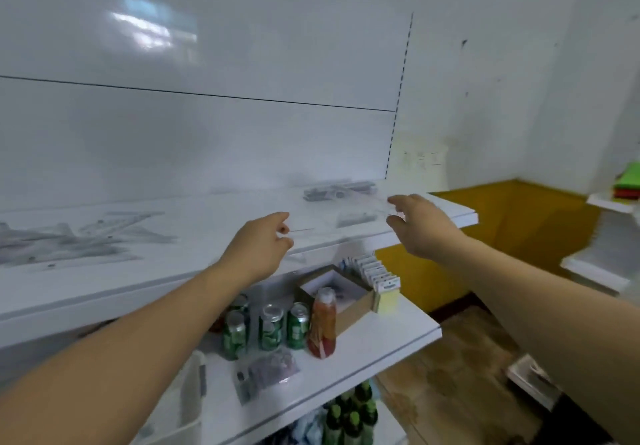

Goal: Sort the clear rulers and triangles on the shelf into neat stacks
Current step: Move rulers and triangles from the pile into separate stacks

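On the white top shelf [194, 271] a loose pile of clear triangles and rulers [72, 240] lies at the left. A smaller bunch of clear rulers [339, 190] sits at the back right, with one short clear piece [356, 217] in front of it. Between my hands a clear ruler [343, 217] hangs just above the shelf, faint and blurred. My left hand [263, 245] pinches its near left end between thumb and fingers. My right hand [417, 224] holds its right end between thumb and curled fingers, close to the shelf's right edge.
The lower shelf [391, 333] carries green cans [268, 327], a red bottle [322, 323], an open cardboard box [341, 292], a row of small card packs [375, 271] and a plastic bag [266, 372]. Green bottles [349, 417] stand below. A white side shelf [602, 264] stands right.
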Demonstrator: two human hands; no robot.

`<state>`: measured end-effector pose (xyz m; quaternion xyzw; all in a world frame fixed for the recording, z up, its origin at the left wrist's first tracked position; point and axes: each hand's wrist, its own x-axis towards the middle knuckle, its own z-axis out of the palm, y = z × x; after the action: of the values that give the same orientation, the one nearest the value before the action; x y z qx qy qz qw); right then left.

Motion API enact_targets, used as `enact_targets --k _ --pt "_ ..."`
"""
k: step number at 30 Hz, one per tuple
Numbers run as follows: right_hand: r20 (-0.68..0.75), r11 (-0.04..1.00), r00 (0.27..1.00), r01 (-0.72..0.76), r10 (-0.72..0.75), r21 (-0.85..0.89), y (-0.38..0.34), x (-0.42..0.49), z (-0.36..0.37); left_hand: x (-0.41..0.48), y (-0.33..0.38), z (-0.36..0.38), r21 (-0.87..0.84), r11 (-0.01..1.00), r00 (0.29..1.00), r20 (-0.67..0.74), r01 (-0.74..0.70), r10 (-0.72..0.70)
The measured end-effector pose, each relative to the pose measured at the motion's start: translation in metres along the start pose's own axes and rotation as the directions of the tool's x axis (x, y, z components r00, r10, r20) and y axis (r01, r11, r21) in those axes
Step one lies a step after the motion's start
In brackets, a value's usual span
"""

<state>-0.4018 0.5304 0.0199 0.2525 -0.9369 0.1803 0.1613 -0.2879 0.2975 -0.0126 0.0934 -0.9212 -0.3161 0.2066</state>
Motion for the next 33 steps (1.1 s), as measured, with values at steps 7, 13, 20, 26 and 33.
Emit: enact_targets --k 7,13,20,26,33 --pt "0.039 1.000 0.999 -0.009 0.008 0.026 0.070 0.022 0.005 0.035 0.037 0.066 0.075 0.994 0.997 -0.008 0.077 -0.076" --pt "0.040 0.997 0.999 0.026 -0.029 0.079 0.091 0.077 0.033 0.088 0.046 0.087 0.191 0.977 0.995 -0.022 0.098 -0.096" --pt "0.116 0.991 0.985 0.119 -0.126 0.063 0.111 0.162 0.067 0.131 0.049 0.117 0.208 0.967 0.989 -0.009 0.149 -0.151" --pt "0.193 0.963 0.944 0.257 -0.269 0.083 0.112 0.233 0.091 0.138 0.053 0.124 0.279 0.936 0.976 -0.046 0.217 -0.212" --pt "0.284 0.876 0.831 0.473 -0.478 0.092 0.099 0.289 0.119 0.138 0.064 0.129 0.296 0.881 0.928 -0.078 0.370 -0.364"
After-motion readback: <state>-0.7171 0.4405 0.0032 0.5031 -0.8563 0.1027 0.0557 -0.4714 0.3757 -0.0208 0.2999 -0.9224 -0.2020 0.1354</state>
